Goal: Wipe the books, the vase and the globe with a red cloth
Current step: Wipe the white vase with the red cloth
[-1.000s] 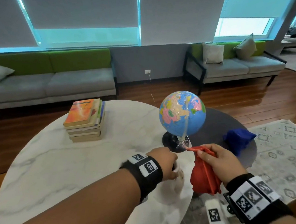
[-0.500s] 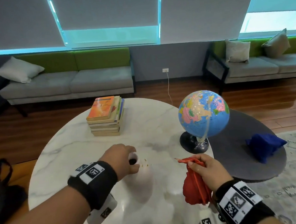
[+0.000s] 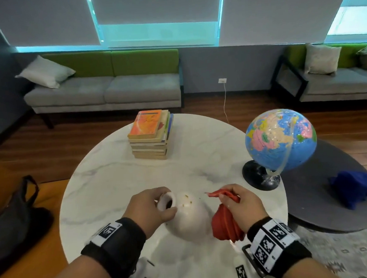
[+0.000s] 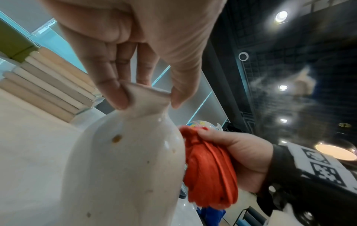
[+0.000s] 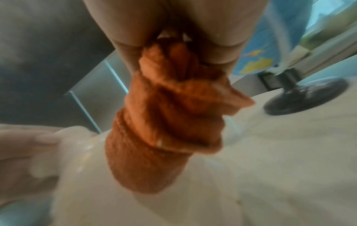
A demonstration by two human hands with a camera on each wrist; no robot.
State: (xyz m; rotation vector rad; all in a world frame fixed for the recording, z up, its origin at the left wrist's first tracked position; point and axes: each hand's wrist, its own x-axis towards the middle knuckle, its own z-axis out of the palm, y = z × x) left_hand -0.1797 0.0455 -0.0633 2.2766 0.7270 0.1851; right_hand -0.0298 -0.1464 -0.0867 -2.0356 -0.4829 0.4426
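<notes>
Vase [image 3: 188, 219] wiping is the step in hand: my left hand [image 3: 149, 207] pinches its rim, my right hand [image 3: 239, 208] clutches the bunched red cloth [image 3: 224, 224] against its right side, rubbing comes next.

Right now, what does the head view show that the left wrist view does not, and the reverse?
Only the head view shows the whole marble table, the top cover of the books and the full globe. Only the left wrist view shows the left hand's fingers pinching the vase's rim, and its brown specks. Both show the vase, the red cloth and the right hand holding it.
</notes>
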